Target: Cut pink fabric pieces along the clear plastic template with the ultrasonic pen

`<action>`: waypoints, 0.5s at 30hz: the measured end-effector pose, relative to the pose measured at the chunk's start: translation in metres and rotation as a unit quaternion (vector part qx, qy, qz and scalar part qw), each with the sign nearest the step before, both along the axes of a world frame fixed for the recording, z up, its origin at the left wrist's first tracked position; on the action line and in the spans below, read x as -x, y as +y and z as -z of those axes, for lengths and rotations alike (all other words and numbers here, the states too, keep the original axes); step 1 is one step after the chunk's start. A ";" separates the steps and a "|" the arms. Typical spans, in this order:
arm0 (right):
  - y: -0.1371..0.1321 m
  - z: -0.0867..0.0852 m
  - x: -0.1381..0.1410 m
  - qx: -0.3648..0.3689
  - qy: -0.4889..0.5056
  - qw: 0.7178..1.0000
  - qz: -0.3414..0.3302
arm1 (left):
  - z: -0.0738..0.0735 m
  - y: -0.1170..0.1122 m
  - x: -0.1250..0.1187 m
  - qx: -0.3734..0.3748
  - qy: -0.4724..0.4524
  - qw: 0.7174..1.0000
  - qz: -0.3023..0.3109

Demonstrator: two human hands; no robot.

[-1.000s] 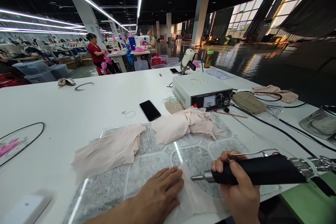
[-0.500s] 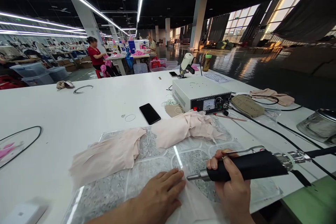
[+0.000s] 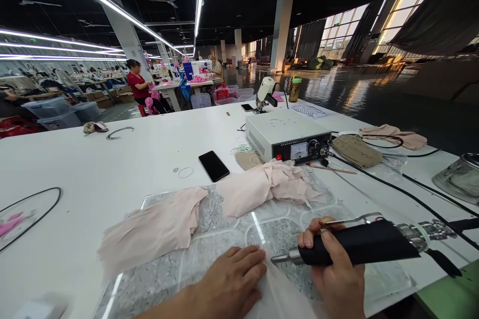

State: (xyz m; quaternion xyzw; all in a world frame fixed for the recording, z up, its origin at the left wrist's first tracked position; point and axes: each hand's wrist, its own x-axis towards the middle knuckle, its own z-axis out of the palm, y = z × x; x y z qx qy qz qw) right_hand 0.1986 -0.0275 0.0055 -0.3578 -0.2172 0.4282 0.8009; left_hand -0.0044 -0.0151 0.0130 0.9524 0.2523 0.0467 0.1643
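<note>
My right hand (image 3: 337, 271) is closed round a black-handled cutting tool (image 3: 359, 247), whose metal tip points left onto a thin pale fabric piece (image 3: 277, 286). My left hand (image 3: 228, 284) lies flat with fingers spread, pressing that fabric onto a clear plate over a grey mat (image 3: 220, 249). The tool's black cable (image 3: 392, 187) runs back to a white control box (image 3: 286, 134). Two pale pink fabric pieces lie on the mat, one on the left (image 3: 153, 227), one in the middle (image 3: 269, 184).
A black phone (image 3: 213, 165) lies on the white table (image 3: 93, 169). To the right are a tan pouch (image 3: 355, 151), pink fabric (image 3: 392, 135) and a metal bowl (image 3: 458, 177). A black wire loop (image 3: 33, 212) is at the left. A person in red (image 3: 136, 84) sits at a far table.
The tool in my right hand slid slightly left along the fabric, then back right. My left hand stays flat on the fabric. The view shifted a little.
</note>
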 end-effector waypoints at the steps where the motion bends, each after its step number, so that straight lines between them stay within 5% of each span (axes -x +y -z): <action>1: 0.000 0.000 0.000 0.004 0.007 1.000 0.003 | 0.001 0.000 0.000 0.000 -0.006 1.000 -0.001; 15: 0.004 -0.001 -0.006 0.006 0.054 0.998 0.017 | 0.006 0.006 0.002 -0.074 -0.003 0.997 0.010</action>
